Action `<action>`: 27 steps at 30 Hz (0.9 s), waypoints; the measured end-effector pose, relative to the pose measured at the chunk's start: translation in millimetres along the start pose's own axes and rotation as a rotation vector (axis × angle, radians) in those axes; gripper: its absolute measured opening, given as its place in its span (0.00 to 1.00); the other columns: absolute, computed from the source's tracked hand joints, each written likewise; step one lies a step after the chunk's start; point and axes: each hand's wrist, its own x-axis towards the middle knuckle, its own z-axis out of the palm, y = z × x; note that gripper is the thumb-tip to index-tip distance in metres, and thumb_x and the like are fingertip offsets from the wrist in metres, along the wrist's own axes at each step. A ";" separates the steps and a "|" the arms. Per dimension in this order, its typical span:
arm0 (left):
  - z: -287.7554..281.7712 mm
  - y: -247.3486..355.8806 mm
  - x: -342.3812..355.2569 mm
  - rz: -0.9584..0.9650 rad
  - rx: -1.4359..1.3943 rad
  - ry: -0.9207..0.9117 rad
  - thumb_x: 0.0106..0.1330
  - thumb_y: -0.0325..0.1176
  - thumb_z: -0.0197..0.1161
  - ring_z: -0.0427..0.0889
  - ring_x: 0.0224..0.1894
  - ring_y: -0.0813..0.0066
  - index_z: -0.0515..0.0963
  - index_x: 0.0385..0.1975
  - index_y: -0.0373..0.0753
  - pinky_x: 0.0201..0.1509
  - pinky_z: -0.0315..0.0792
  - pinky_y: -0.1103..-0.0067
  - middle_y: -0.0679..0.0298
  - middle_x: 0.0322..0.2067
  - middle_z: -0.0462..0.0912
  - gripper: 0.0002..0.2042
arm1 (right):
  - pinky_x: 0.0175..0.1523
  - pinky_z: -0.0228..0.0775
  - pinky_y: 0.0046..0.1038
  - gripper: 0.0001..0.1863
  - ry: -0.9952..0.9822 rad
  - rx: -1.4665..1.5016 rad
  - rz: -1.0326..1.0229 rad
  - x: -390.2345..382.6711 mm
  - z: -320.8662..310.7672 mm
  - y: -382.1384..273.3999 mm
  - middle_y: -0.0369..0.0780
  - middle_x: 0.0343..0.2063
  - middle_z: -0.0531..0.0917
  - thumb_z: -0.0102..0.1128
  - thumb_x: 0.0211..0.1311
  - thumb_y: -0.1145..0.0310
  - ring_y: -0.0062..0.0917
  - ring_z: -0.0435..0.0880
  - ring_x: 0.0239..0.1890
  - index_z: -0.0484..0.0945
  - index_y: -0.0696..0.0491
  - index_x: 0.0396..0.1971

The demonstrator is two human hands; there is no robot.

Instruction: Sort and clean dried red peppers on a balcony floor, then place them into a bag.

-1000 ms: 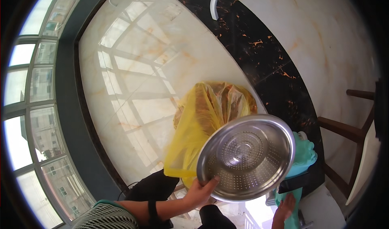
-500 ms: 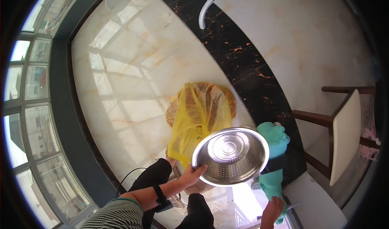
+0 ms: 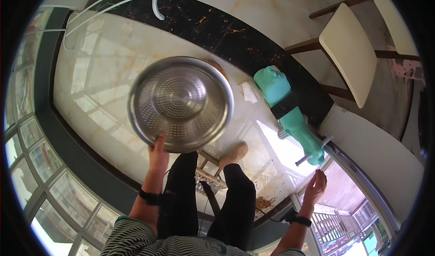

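A round stainless steel colander [image 3: 181, 97] with rows of small holes is held out in front of me. My left hand [image 3: 158, 156] grips its near rim, the thumb over the edge. My right hand [image 3: 316, 185] is raised at the right, holding nothing, its fingers stretched out. Just beyond its fingertips hangs a teal bag [image 3: 302, 131], apart from the hand. Farther off sits a second teal bundle [image 3: 273, 84], with a black item [image 3: 284, 104] between the two. Behind the colander, only a brownish edge [image 3: 218, 68] of the thing on the floor shows; the yellow bag is hidden.
A slatted stool [image 3: 210, 173] stands between my legs, beside my shoe [image 3: 234, 154]. Brown crumbs [image 3: 264, 203] lie on the tiles. At the right are a metal door frame [image 3: 362, 183] and a wooden chair with a cream seat [image 3: 348, 52]. White tubing [image 3: 156, 2] crosses the far left.
The colander has moved left and up in view, now covering the yellow bag. My right hand has let go of the hanging teal bag. My view has turned.
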 end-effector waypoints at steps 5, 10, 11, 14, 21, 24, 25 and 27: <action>-5.2 63.8 -9.7 0.012 -0.189 0.014 0.68 0.31 0.60 0.75 0.54 0.71 0.69 0.58 0.34 0.60 0.68 0.74 0.61 0.54 0.75 0.20 | 0.59 0.70 0.40 0.12 0.092 -0.081 0.062 -21.0 -39.6 10.9 0.46 0.46 0.83 0.53 0.67 0.75 0.41 0.79 0.52 0.81 0.59 0.46; -2.9 94.4 0.8 -0.074 -0.216 -0.126 0.71 0.30 0.54 0.74 0.58 0.68 0.67 0.60 0.34 0.63 0.68 0.70 0.60 0.57 0.73 0.19 | 0.57 0.72 0.37 0.11 0.131 -0.069 0.080 -17.1 -65.9 12.9 0.43 0.46 0.83 0.54 0.66 0.75 0.38 0.80 0.52 0.82 0.58 0.45; 4.8 97.9 1.2 -0.043 -0.188 -0.139 0.71 0.30 0.54 0.73 0.58 0.68 0.66 0.60 0.34 0.63 0.68 0.70 0.60 0.58 0.73 0.19 | 0.57 0.73 0.36 0.11 0.116 -0.120 0.049 -24.8 -68.2 21.0 0.43 0.46 0.83 0.54 0.66 0.76 0.37 0.80 0.52 0.82 0.58 0.44; -3.2 99.2 7.9 -0.037 -0.132 -0.152 0.71 0.29 0.55 0.73 0.59 0.67 0.66 0.61 0.35 0.64 0.67 0.69 0.60 0.58 0.72 0.19 | 0.57 0.73 0.37 0.11 0.083 -0.104 0.094 -39.0 -86.7 39.1 0.43 0.46 0.83 0.53 0.66 0.77 0.37 0.80 0.52 0.82 0.58 0.45; 17.9 108.7 5.7 -0.104 -0.003 -0.160 0.69 0.32 0.57 0.73 0.58 0.65 0.70 0.56 0.29 0.63 0.68 0.69 0.57 0.56 0.74 0.18 | 0.55 0.75 0.36 0.11 0.139 -0.118 0.224 -82.5 -108.2 62.0 0.43 0.46 0.83 0.54 0.66 0.76 0.37 0.81 0.51 0.81 0.57 0.45; 19.3 109.4 8.8 -0.113 0.067 -0.206 0.70 0.33 0.56 0.73 0.58 0.64 0.70 0.57 0.29 0.63 0.67 0.68 0.56 0.57 0.74 0.19 | 0.56 0.75 0.34 0.10 0.177 -0.082 0.305 -101.8 -95.8 58.2 0.42 0.45 0.84 0.55 0.66 0.76 0.35 0.82 0.50 0.82 0.56 0.44; 20.2 111.0 8.5 -0.107 0.094 -0.226 0.70 0.34 0.56 0.73 0.58 0.64 0.70 0.57 0.30 0.64 0.67 0.67 0.56 0.57 0.74 0.20 | 0.56 0.75 0.33 0.10 0.195 -0.051 0.329 -107.1 -89.4 57.7 0.42 0.45 0.84 0.55 0.66 0.76 0.35 0.81 0.51 0.82 0.56 0.44; 19.4 116.9 10.9 -0.119 0.123 -0.247 0.71 0.35 0.55 0.74 0.58 0.64 0.69 0.58 0.32 0.64 0.67 0.66 0.57 0.56 0.75 0.20 | 0.57 0.74 0.32 0.10 0.237 -0.023 0.330 -104.8 -78.1 47.6 0.40 0.46 0.84 0.56 0.65 0.76 0.33 0.81 0.52 0.82 0.55 0.43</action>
